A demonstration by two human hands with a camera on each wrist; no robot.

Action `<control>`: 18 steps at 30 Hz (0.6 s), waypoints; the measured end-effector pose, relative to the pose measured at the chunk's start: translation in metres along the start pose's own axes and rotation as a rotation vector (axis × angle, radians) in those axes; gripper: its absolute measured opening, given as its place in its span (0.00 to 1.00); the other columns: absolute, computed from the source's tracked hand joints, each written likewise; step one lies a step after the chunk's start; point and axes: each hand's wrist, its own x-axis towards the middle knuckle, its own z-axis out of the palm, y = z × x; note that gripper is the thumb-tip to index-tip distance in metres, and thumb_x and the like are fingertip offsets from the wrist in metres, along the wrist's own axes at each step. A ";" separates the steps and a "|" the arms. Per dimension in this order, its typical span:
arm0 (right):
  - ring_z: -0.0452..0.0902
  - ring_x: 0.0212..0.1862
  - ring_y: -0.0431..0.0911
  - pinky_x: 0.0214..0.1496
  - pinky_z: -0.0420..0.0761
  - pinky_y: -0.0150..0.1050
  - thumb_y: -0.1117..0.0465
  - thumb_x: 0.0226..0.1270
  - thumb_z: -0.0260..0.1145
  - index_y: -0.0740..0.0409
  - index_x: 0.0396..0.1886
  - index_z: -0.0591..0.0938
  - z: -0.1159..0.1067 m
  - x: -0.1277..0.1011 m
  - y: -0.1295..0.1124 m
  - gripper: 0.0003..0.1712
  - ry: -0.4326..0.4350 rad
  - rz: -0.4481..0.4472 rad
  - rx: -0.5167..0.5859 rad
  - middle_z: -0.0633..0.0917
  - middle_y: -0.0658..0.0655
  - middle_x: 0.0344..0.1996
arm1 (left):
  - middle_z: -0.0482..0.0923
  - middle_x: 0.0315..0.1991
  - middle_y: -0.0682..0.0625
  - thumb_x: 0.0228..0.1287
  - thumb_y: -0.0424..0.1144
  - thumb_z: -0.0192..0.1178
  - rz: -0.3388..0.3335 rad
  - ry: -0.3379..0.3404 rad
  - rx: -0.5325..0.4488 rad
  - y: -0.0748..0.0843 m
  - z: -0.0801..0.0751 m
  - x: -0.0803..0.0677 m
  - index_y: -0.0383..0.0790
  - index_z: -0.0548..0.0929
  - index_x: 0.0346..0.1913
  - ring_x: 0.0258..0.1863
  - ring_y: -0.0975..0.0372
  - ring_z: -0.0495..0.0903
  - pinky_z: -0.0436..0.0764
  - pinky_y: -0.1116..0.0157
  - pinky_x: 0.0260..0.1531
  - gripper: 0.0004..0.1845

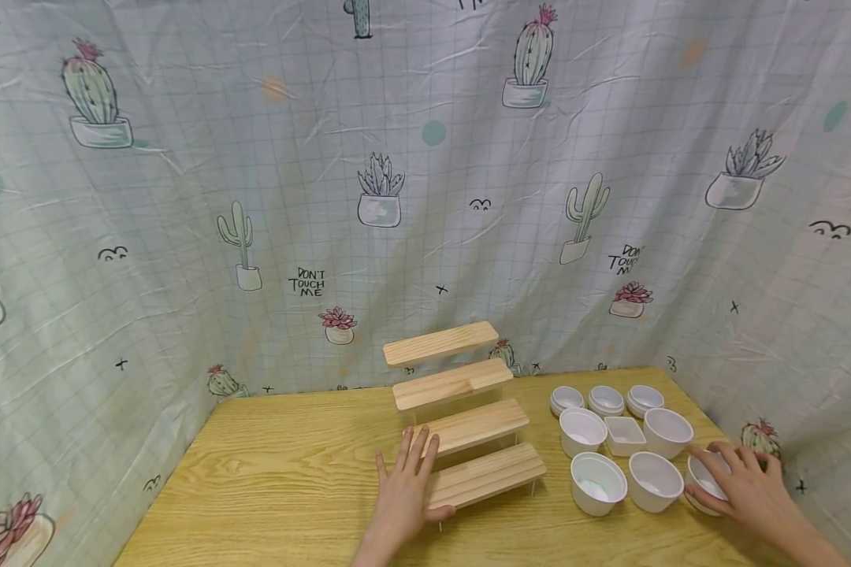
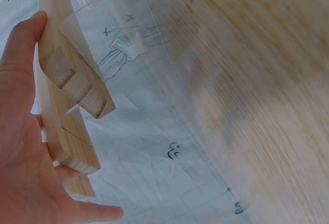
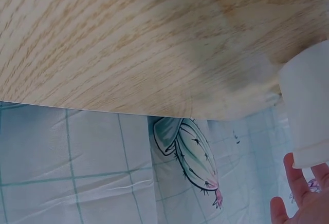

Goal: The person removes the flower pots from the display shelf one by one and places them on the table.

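My left hand (image 1: 406,494) rests against the left end of a four-tier wooden display rack (image 1: 488,474) with clear side supports. Its fingers are straight and spread; in the left wrist view the thumb touches the edge of a wooden board (image 2: 77,80). At the far right, my right hand (image 1: 752,490) holds a white round plastic tub (image 1: 705,474) by its rim, thumb on the near side and fingers on the far side. The right wrist view shows fingertips at the rim of this white tub (image 3: 307,106); the rest of the grip is out of frame.
Left of the held tub stand white round tubs (image 1: 655,482), several in all, and a square white container (image 1: 625,435). Three small round jars (image 1: 605,400) line up behind them. A cactus-print curtain (image 1: 425,260) borders the wood-grain table (image 1: 284,465).
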 end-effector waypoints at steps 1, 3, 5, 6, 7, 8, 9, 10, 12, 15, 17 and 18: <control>0.69 0.34 0.55 0.34 0.62 0.57 0.27 0.41 0.57 0.48 0.40 0.77 0.000 0.000 0.000 0.35 -0.001 -0.001 0.000 0.76 0.56 0.34 | 0.51 0.69 0.47 0.35 0.67 0.61 0.000 -0.001 -0.001 0.000 0.000 0.000 0.44 0.56 0.67 0.69 0.50 0.50 0.58 0.31 0.52 0.55; 0.69 0.33 0.55 0.34 0.62 0.56 0.27 0.42 0.57 0.48 0.41 0.77 0.001 -0.001 0.000 0.35 -0.004 -0.001 -0.001 0.76 0.56 0.34 | 0.52 0.69 0.47 0.35 0.67 0.62 -0.001 -0.002 -0.001 0.000 -0.001 0.000 0.44 0.56 0.67 0.69 0.50 0.50 0.58 0.31 0.52 0.55; 0.69 0.34 0.55 0.34 0.62 0.57 0.27 0.42 0.57 0.48 0.40 0.77 0.002 -0.001 0.000 0.35 -0.007 0.000 -0.001 0.76 0.56 0.34 | 0.52 0.69 0.47 0.35 0.67 0.62 0.001 0.000 0.001 0.000 -0.001 0.000 0.44 0.56 0.67 0.69 0.50 0.50 0.59 0.31 0.51 0.55; 0.69 0.34 0.55 0.34 0.62 0.57 0.28 0.41 0.58 0.48 0.41 0.77 0.002 -0.001 0.000 0.35 -0.011 0.002 -0.002 0.76 0.56 0.34 | 0.52 0.69 0.47 0.35 0.67 0.62 0.002 0.000 0.002 0.001 -0.002 0.000 0.44 0.56 0.67 0.69 0.50 0.50 0.59 0.31 0.51 0.55; 0.70 0.34 0.54 0.34 0.62 0.57 0.28 0.41 0.59 0.48 0.41 0.76 0.002 -0.002 0.000 0.35 -0.016 0.005 -0.002 0.76 0.56 0.34 | 0.52 0.69 0.47 0.35 0.67 0.62 0.002 0.001 0.004 0.001 -0.002 0.000 0.44 0.56 0.67 0.69 0.50 0.50 0.59 0.31 0.51 0.55; 0.70 0.34 0.55 0.34 0.62 0.57 0.28 0.41 0.59 0.48 0.41 0.76 0.002 -0.002 0.000 0.34 -0.018 0.006 -0.001 0.76 0.56 0.34 | 0.52 0.69 0.47 0.35 0.67 0.62 0.003 0.002 0.005 0.000 -0.002 0.000 0.44 0.56 0.67 0.69 0.50 0.50 0.59 0.32 0.51 0.55; 0.70 0.34 0.54 0.34 0.62 0.57 0.29 0.41 0.59 0.48 0.41 0.76 0.002 -0.002 0.000 0.34 -0.019 0.007 0.000 0.76 0.55 0.35 | 0.52 0.69 0.47 0.35 0.67 0.62 0.003 0.002 0.005 0.001 -0.002 0.000 0.44 0.56 0.67 0.69 0.50 0.50 0.59 0.32 0.51 0.55; 0.70 0.34 0.55 0.34 0.62 0.57 0.29 0.41 0.60 0.48 0.41 0.76 0.002 -0.002 0.000 0.34 -0.022 0.008 0.001 0.76 0.55 0.35 | 0.52 0.69 0.47 0.35 0.67 0.62 0.003 0.002 0.004 0.000 -0.002 0.000 0.44 0.56 0.67 0.68 0.50 0.50 0.59 0.32 0.51 0.55; 0.70 0.34 0.54 0.34 0.63 0.57 0.29 0.41 0.60 0.47 0.42 0.76 0.002 -0.002 -0.001 0.34 -0.022 0.006 0.002 0.76 0.55 0.35 | 0.52 0.69 0.47 0.35 0.67 0.62 0.003 -0.001 0.001 0.000 -0.002 0.000 0.44 0.56 0.67 0.68 0.50 0.50 0.59 0.31 0.51 0.55; 0.70 0.34 0.54 0.34 0.63 0.57 0.29 0.42 0.59 0.47 0.42 0.76 0.002 -0.002 -0.001 0.34 -0.025 0.004 0.004 0.77 0.55 0.35 | 0.52 0.69 0.47 0.35 0.67 0.62 0.001 -0.004 -0.007 0.000 -0.001 0.000 0.44 0.56 0.67 0.69 0.50 0.50 0.58 0.31 0.51 0.55; 0.70 0.34 0.54 0.33 0.63 0.57 0.29 0.42 0.59 0.48 0.43 0.76 0.001 -0.002 -0.001 0.34 -0.026 0.001 0.002 0.77 0.55 0.35 | 0.51 0.69 0.47 0.35 0.67 0.62 0.001 -0.005 -0.007 0.000 -0.001 0.000 0.44 0.55 0.68 0.69 0.50 0.50 0.58 0.31 0.51 0.55; 0.70 0.34 0.54 0.33 0.63 0.57 0.29 0.42 0.59 0.48 0.43 0.76 0.002 -0.002 -0.001 0.34 -0.030 0.001 0.003 0.77 0.55 0.35 | 0.51 0.69 0.47 0.35 0.67 0.62 0.000 -0.005 -0.007 0.000 0.000 0.001 0.44 0.55 0.68 0.69 0.50 0.49 0.58 0.31 0.51 0.55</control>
